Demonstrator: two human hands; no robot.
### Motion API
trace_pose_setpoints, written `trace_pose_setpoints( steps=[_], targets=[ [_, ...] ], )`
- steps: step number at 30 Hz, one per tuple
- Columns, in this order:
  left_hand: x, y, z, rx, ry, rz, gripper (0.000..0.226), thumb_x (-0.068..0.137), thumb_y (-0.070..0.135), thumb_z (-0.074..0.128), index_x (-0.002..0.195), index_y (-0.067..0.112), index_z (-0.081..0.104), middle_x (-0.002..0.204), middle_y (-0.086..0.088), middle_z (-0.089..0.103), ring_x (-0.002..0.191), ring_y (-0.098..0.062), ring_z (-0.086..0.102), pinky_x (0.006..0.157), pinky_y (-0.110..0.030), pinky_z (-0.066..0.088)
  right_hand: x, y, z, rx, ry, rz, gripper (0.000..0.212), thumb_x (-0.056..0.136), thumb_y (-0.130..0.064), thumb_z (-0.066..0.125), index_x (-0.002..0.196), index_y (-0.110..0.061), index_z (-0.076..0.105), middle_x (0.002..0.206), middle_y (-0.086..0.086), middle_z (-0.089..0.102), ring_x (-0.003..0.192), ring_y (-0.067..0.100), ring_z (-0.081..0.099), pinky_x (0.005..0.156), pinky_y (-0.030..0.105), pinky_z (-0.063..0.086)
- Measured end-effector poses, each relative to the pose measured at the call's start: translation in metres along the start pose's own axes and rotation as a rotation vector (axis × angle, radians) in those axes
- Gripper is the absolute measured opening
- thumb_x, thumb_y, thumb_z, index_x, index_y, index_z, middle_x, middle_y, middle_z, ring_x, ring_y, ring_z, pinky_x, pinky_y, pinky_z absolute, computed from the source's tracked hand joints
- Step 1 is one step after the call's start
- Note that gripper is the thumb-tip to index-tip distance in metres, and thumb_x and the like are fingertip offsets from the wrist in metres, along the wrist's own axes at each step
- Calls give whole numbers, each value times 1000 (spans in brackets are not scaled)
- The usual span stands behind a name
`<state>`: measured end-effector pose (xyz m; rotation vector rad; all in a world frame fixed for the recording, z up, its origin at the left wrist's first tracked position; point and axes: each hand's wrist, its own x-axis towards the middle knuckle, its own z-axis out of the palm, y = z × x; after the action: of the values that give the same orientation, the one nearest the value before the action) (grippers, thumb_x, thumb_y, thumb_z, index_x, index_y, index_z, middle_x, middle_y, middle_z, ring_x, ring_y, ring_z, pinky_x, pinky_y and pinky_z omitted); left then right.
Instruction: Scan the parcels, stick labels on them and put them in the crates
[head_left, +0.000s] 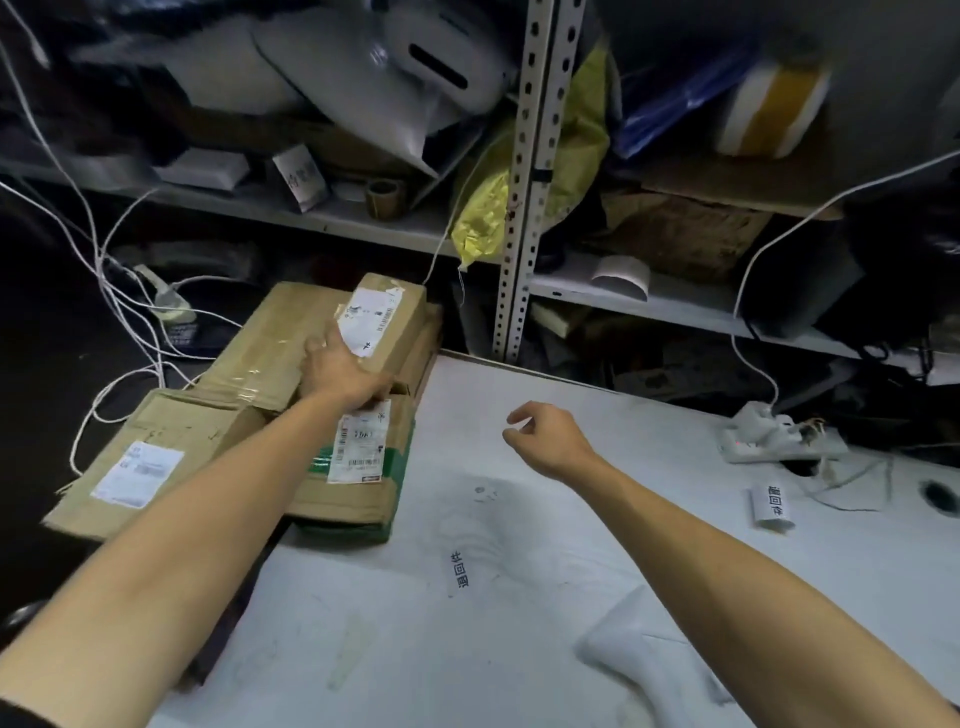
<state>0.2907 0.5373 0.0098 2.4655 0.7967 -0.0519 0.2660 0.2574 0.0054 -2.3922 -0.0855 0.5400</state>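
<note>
Your left hand (343, 371) grips the near end of a small cardboard parcel (387, 325) lying atop a stack of boxes (260, 364) at the white table's (519, 597) left edge. Your right hand (545, 436) hovers over the table, fingers loosely curled, holding nothing.

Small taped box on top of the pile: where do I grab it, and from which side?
Probably by its near short end, from the left, where the left hand already holds the small box. It lies tilted atop the pile with that end exposed.
</note>
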Motion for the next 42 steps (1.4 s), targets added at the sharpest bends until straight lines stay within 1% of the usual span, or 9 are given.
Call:
trace_pose_setpoints(
  steps=[9, 13, 18, 22, 25, 30, 34, 38, 42],
  targets=[
    [-125, 24, 40, -381, -1, 103, 132, 62, 44, 91, 159, 26, 2, 154, -7, 20, 139, -32, 34, 111, -42, 38, -8, -17, 23, 787, -202, 103, 88, 84, -55, 73, 154, -26, 28, 134, 5, 59, 117, 23, 63, 96, 40, 56],
    [-212, 33, 85, -470, -217, 261, 134, 60, 60, 87, 157, 36, -2, 143, 11, 20, 124, -8, 38, 100, -27, 43, -35, 33, 10, 882, -25, 170, 79, 76, -38, 84, 142, -17, 45, 120, -1, 69, 103, 17, 71, 80, 30, 60],
    [-225, 52, 112, -880, -549, -41, 122, 70, 67, 76, 157, 41, -5, 139, -3, 49, 108, -17, 63, 88, -42, 57, -99, 140, -41, 787, -258, 165, 64, 71, -27, 83, 131, -21, 62, 122, 4, 73, 108, 20, 71, 89, 32, 57],
    [-226, 76, 131, -809, -880, -68, 100, 64, 49, 85, 151, 31, 38, 125, 0, 67, 101, -18, 70, 74, -38, 59, -150, 192, -76, 777, -514, 223, 46, 81, -20, 76, 126, -21, 65, 121, 2, 72, 112, 18, 68, 90, 27, 56],
    [-243, 86, 146, -713, -1126, -42, 69, 68, 37, 87, 128, 11, 65, 116, -10, 72, 93, -22, 70, 71, -36, 58, -178, 223, -92, 676, -201, 299, 57, 79, -47, 82, 130, -27, 64, 119, 0, 73, 107, 14, 69, 88, 25, 53],
    [-284, 92, 187, -776, -1057, -150, 56, 66, 32, 88, 112, 5, 72, 107, -10, 74, 96, -33, 68, 90, -56, 57, -254, 324, -95, 64, 938, 715, 62, 78, -39, 83, 128, -19, 54, 125, 11, 52, 118, 34, 45, 100, 43, 36],
    [-302, 86, 210, -894, -890, -313, 35, 81, 32, 80, 108, 12, 74, 101, -2, 76, 96, -30, 60, 78, -38, 49, -293, 390, -90, 420, 687, 1168, 90, 73, -44, 86, 142, -12, 37, 137, 20, 43, 123, 41, 45, 106, 51, 38],
    [-312, 92, 213, -982, -807, -355, 28, 87, 28, 76, 110, 13, 72, 100, 1, 77, 92, -24, 68, 82, -33, 49, -291, 411, -92, 751, 447, 996, 42, 94, -20, 71, 122, 9, 58, 82, 17, 64, 70, 31, 62, 68, 39, 53],
    [-305, 98, 207, -1055, -780, -285, 31, 91, 22, 72, 120, 12, 69, 112, -2, 76, 102, -22, 69, 96, -35, 52, -266, 374, -111, 635, 438, 852, 28, 99, -21, 60, 111, 5, 63, 77, 13, 66, 66, 24, 62, 61, 33, 47]
  ],
)
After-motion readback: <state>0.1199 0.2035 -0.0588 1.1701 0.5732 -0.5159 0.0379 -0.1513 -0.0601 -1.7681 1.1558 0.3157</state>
